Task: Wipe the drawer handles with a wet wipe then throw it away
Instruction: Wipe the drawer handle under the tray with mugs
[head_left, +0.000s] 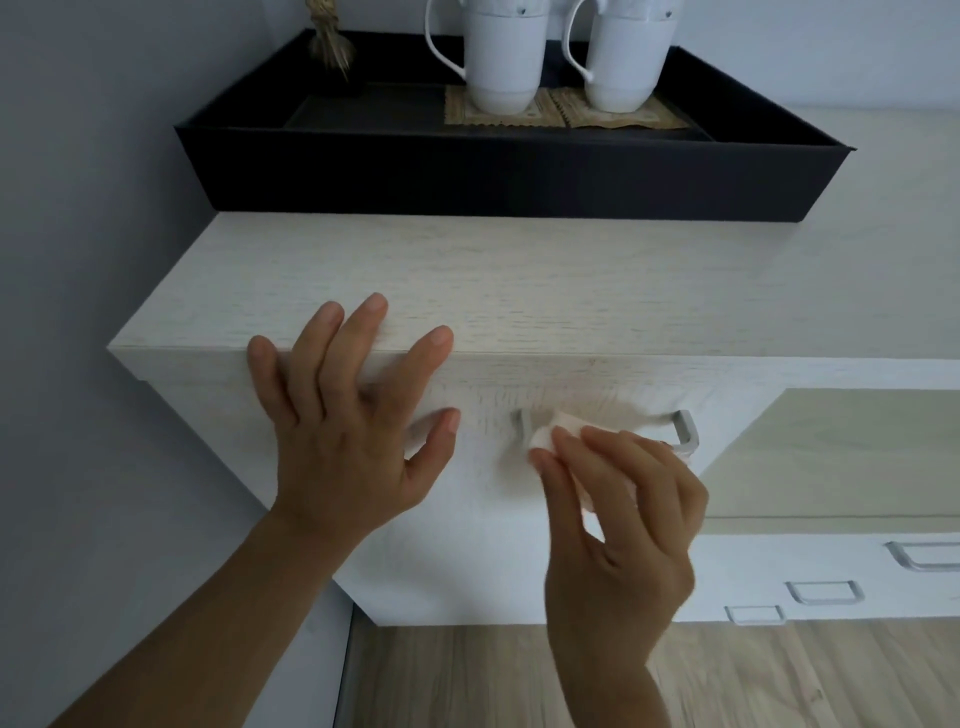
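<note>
The right hand (618, 519) pinches a small, folded white wipe (550, 431) between thumb and fingertips. It presses the wipe against the left end of a silver bar handle (684, 427) on a pale wood drawer front (467, 499).

The handle's long axis runs left to right. Its right end shows bare past the knuckles, so I judge the coming stroke should travel rightward along the bar. The right hand is on the handle; the left hand (343, 415) is just to the handle's left.

That left hand is spread wide with straight fingers. It lies over the front edge of the worktop (519, 280) and holds nothing; I read it as a brace.

The wipe looks thick and crumpled, and I cannot tell how damp it is. Three more handles (823, 592) sit low at the right, well apart from both hands.
</note>
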